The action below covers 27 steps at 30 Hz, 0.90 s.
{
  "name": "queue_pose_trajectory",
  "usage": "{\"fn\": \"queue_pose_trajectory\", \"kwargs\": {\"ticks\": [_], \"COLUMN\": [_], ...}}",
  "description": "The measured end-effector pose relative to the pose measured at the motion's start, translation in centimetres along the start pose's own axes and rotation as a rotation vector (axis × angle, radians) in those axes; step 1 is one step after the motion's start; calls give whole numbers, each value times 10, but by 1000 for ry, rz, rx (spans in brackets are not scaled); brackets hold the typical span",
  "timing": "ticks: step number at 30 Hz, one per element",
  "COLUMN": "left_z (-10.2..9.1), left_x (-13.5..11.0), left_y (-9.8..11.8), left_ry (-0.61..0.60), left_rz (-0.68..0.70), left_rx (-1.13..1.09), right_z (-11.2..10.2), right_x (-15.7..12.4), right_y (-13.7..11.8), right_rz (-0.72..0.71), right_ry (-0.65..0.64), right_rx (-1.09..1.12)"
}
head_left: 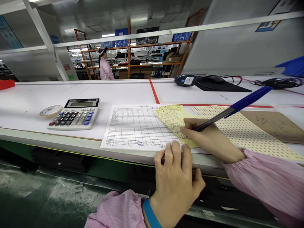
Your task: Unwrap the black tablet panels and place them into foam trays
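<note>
My right hand (pixel 204 136) grips a pen (pixel 220 114) with a blue cap on its upper end, its lower end at a yellow note (pixel 172 118) covered in handwriting. The note overlaps the right side of a white printed form (pixel 133 126) with a table grid and some handwritten entries. My left hand (pixel 174 177) rests its fingertips on the bench's front edge and the form's lower border, fingers a little apart and holding nothing. A blue band circles the left wrist. Left of the form lies a desk calculator (pixel 76 114).
A tape roll (pixel 50 111) lies beside the calculator. Right of the note are a dotted yellow sheet (pixel 237 129) and brown cardboard (pixel 273 125). Farther back sit a scanner (pixel 185 80), a mouse (pixel 213 79) and coiled cable (pixel 279 83). A person (pixel 105 65) stands beyond the bench.
</note>
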State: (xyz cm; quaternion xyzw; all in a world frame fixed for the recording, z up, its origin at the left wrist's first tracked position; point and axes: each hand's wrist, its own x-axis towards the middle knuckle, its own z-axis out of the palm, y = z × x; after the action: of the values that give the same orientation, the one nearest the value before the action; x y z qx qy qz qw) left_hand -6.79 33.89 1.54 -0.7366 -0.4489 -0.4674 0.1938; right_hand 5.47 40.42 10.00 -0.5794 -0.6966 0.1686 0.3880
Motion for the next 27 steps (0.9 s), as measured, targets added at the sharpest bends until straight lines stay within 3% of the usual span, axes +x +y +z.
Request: {"fn": "queue_pose_trajectory", "kwargs": {"ticks": [11, 13, 15, 18, 21, 23, 27], "left_z": [0, 0, -1, 0, 1, 2, 1], "left_x": [-1, -1, -1, -1, -1, -2, -2], "left_y": [1, 1, 1, 0, 0, -1, -1], "left_ry": [-8, -2, 5, 14, 27, 28, 30], "left_rz": [-10, -8, -4, 5, 13, 12, 1], "left_rx": [-3, -1, 2, 8, 7, 3, 2], "right_z": [3, 1, -7, -28, -51, -59, -56], "right_x": [0, -2, -2, 2, 8, 10, 9], "right_y": [-1, 1, 7, 20, 36, 44, 55], "right_rz": [9, 18, 39, 65, 24, -25, -56], "right_ry": [24, 120, 316, 641, 852, 886, 783], "right_rx": [47, 87, 134, 215, 265, 249, 76]}}
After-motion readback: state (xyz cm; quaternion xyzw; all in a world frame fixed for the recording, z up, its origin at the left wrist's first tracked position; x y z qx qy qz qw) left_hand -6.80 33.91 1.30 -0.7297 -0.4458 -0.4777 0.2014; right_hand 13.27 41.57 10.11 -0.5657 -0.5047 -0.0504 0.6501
